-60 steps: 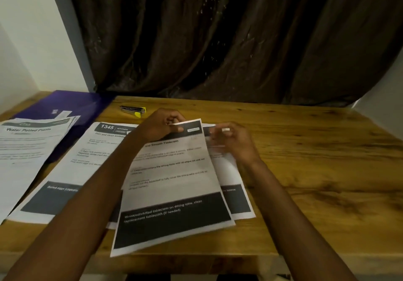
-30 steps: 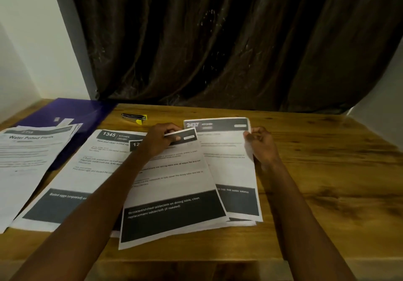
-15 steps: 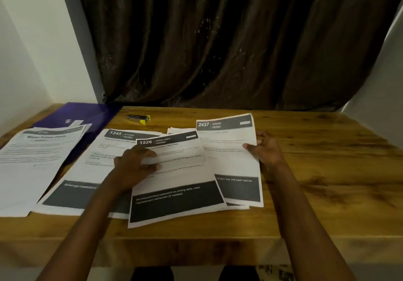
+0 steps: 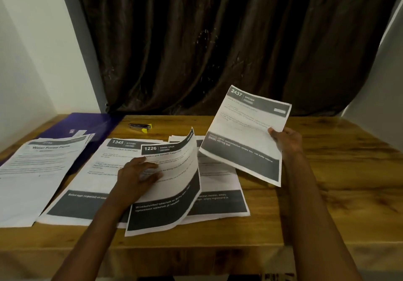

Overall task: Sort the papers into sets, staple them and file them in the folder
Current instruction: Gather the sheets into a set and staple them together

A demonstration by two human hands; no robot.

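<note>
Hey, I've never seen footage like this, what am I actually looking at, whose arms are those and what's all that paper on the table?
No machine here: a person wears a camera on the head, looking down at their own two hands. The right hand holds sheet 2437 lifted off the wooden table. The left hand rests on sheet 1226, whose right edge curls up. Sheet 1345 lies left of it, with more sheets underneath. Further left is a stack headed Water Potted Plants, partly on a purple folder. A small stapler sits near the dark curtain.
</note>
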